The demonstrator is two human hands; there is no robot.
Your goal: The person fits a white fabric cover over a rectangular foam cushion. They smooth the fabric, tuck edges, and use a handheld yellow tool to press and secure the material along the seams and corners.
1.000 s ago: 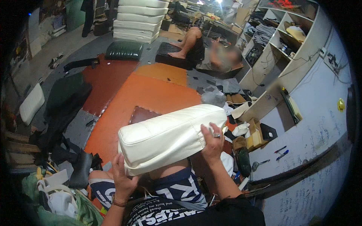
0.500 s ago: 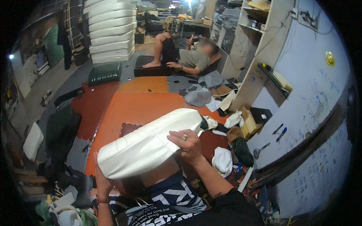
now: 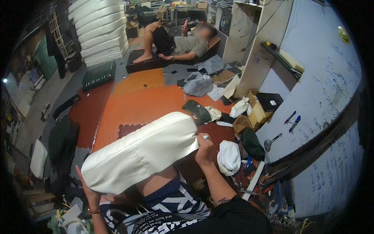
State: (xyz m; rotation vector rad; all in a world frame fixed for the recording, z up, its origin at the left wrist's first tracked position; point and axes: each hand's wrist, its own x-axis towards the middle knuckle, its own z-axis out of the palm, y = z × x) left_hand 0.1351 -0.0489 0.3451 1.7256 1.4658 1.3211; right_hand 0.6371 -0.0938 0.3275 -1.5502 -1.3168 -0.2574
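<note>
A long, padded cushion (image 3: 144,150) in white leather-like cover lies slanted across my lap, a stitched seam running along its upper edge. Its loose lower edge of cover hangs toward me. My right hand (image 3: 204,150), with a ring on it, is closed on the cover at the right end. At the other end, my left hand (image 3: 90,193) holds the cushion with its palm and fingers against the end face; some of its fingers are hidden. A dark green cover piece (image 3: 196,111) rests on the floor just beyond the right end.
Another person (image 3: 183,45) reclines on a dark padded mat at the back. Stacked white cushions (image 3: 102,35) rise at back left, near a dark green cushion (image 3: 99,76). To my right are a rolled white cover (image 3: 229,157), a wooden box (image 3: 258,117) and a marked wall (image 3: 319,97).
My right hand has shifted from the cushion's front face to the cover's edge at its right end. The cushion has turned slightly, its front face showing more. The whole view has shifted a little.
</note>
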